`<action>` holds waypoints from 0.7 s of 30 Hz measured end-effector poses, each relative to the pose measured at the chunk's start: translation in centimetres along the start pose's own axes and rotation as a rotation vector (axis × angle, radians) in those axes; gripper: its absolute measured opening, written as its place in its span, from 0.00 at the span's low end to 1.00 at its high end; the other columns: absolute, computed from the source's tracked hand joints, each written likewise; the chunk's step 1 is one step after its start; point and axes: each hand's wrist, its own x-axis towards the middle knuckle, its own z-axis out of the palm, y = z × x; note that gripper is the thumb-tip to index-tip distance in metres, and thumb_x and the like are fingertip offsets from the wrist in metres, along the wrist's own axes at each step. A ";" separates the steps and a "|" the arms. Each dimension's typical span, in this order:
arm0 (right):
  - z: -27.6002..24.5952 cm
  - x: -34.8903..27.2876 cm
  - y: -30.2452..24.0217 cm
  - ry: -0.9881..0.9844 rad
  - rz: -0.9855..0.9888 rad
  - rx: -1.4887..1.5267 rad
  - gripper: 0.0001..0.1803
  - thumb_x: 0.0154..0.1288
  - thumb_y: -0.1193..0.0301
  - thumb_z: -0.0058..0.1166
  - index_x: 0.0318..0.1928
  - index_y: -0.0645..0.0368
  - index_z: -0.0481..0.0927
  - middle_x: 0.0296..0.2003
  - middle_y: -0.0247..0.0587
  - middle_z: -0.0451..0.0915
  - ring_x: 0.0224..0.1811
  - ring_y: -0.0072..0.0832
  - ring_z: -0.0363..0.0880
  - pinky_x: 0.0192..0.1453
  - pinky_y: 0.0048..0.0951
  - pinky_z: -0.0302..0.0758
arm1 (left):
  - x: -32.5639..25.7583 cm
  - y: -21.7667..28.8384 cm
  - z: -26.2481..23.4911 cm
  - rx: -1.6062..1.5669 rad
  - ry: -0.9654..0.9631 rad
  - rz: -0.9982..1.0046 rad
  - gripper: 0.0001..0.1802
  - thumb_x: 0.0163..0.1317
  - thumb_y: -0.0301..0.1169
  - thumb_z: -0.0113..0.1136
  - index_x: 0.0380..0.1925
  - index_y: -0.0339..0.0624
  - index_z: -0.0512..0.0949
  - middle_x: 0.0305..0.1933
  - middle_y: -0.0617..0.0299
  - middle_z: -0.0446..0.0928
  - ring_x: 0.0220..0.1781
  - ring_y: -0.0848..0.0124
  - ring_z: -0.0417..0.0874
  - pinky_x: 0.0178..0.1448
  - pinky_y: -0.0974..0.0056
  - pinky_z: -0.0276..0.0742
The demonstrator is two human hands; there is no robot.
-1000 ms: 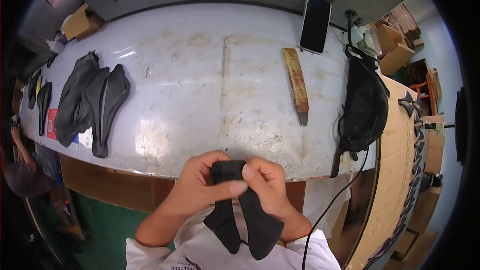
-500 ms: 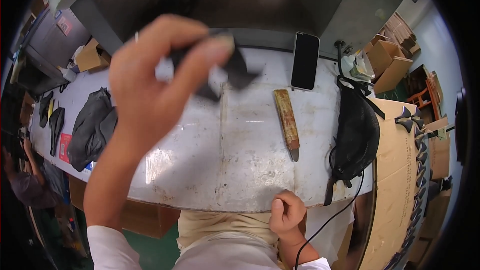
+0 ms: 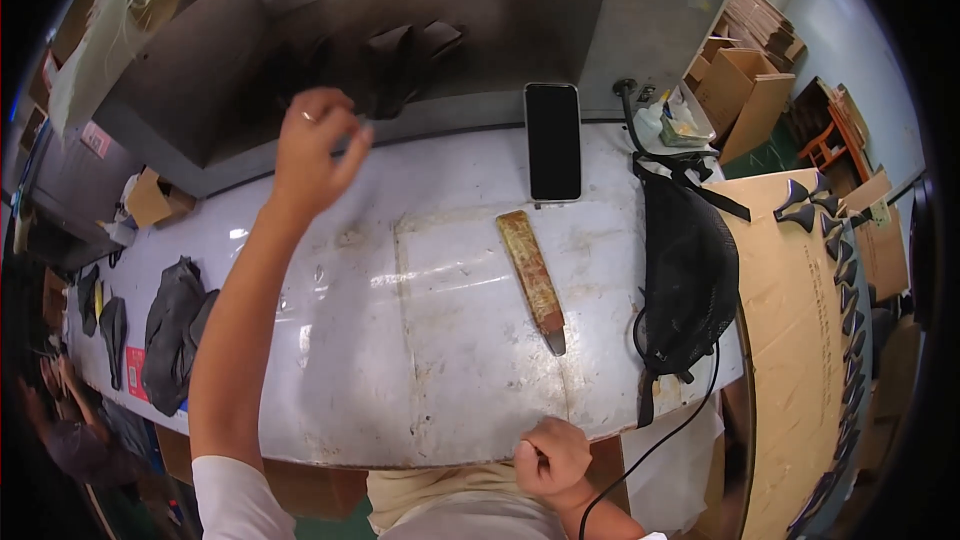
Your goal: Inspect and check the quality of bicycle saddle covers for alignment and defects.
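My left hand [image 3: 318, 148] reaches out before the grey metal box at the back, its thumb apart from the curled fingers and nothing held. Beyond its fingertips, inside the box, is a dark grey floppy piece [image 3: 408, 58] that the hand does not touch; its exact kind cannot be made out. Resting at the table's front edge, my right hand [image 3: 553, 455] is closed in a loose fist with nothing visible in it. The nearest thing to it is a knife-like tool [image 3: 530, 275] with a worn, tape-wrapped handle and a short metal tip, lying on the table.
A phone [image 3: 553, 143] and a black mesh bag [image 3: 690, 270] with a cable lie on the right. Crumpled dark grey pieces [image 3: 175, 335] lie at left. The grey metal box [image 3: 660, 30] walls off the back. Dark curved pieces line a cardboard sheet [image 3: 785, 340].
My left hand has let go of the dark grey piece, which is now in the metal box. The hand moved away toward the box; the view shifted. My right hand stays in a fist.
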 end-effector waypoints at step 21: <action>0.7 0.2 -0.9 0.039 -0.017 -0.084 0.05 0.55 0.79 0.60 0.26 0.61 0.77 0.17 0.39 0.72 0.15 0.34 0.70 0.21 0.30 0.68 | -2.7 -7.8 1.4 0.568 -0.133 -0.602 0.35 0.57 0.59 0.62 0.54 0.43 0.76 0.68 0.44 0.65 0.75 0.43 0.56 0.75 0.40 0.50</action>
